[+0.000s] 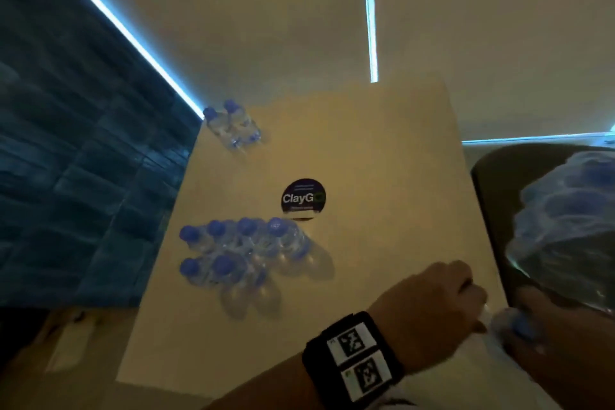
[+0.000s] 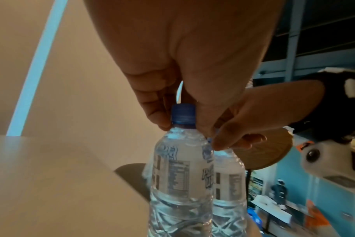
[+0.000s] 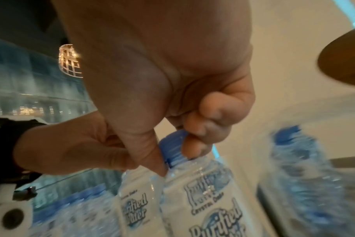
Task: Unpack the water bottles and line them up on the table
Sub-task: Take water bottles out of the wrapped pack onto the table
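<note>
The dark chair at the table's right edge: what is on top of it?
On the chair lies a plastic-wrapped pack of blue-capped bottles, blurred. How many remain inside cannot be counted; the seat beneath it is covered.

A round dark ClayGo sticker sits mid-frame; a dark chair stands at right.

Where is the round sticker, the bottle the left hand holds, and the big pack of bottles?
round sticker (image 1: 303, 199): head view, on its dark middle.
left-hand bottle (image 2: 179, 170): left wrist view, on its label.
plastic-wrapped pack (image 1: 565, 226): head view, on its wrapped side.
</note>
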Motion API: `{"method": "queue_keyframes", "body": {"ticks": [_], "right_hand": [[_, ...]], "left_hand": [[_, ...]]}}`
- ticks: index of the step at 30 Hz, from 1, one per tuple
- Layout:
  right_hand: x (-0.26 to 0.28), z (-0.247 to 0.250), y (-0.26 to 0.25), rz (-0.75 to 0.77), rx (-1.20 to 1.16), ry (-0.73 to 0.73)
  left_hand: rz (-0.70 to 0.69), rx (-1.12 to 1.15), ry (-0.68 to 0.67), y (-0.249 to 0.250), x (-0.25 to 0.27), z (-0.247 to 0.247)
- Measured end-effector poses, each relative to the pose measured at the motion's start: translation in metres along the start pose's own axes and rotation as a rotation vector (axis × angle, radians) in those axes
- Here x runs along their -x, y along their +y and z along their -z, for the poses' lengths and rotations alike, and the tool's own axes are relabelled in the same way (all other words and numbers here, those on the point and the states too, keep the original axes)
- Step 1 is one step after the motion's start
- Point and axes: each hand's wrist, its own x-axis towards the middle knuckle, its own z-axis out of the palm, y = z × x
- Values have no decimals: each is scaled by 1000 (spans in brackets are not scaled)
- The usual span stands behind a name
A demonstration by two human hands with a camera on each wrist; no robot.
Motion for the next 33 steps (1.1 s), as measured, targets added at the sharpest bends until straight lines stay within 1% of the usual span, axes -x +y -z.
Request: {"method": "queue_keyframes", "body": {"ticks": [1, 3, 5, 7, 10, 13, 16, 19, 21, 23, 24, 26, 28, 30, 31, 33], "right_hand": [[-9, -2, -24, -27, 108, -18], [-17, -11, -72, -8, 195, 58], [-38, -32, -115, 45, 203, 137], [-66, -51, -153, 85, 235, 195], [-99, -68, -199, 97, 161, 248], [-121, -75, -236, 105, 94, 316], [-137, -78, -257, 119, 24, 346], [-146, -84, -266, 126, -28, 385], [-146, -86, -268, 131, -42, 390], [-141, -86, -265, 166, -64, 387], [-137, -85, -260, 187, -84, 372], [-125, -80, -241, 232, -133, 351], [-107, -69, -211, 230, -184, 359], [-87, -58, -165, 147, -270, 391], [-77, -53, -137, 78, -310, 452], [-58, -45, -72, -116, -348, 595]], "left_hand": [[57, 2, -8, -17, 19, 1], [155, -10, -15, -50, 59, 6], [246, -40, -9, -79, 96, 11], [348, -20, 22, -104, 128, 13], [458, 7, 47, -135, 162, 13], [499, -20, 69, -161, 183, 16], [560, -60, 115, -186, 195, 17], [574, -143, 43, -201, 201, 18], [564, -197, 20, -203, 205, 21], [555, -275, 2, -195, 205, 34], [540, -313, 23, -187, 202, 43], [453, -363, 93, -172, 194, 58], [355, -306, 114, -154, 177, 68], [273, -178, 127, -129, 149, 69], [220, -102, 138, -113, 132, 65], [89, -3, 97, -79, 92, 50]]}}
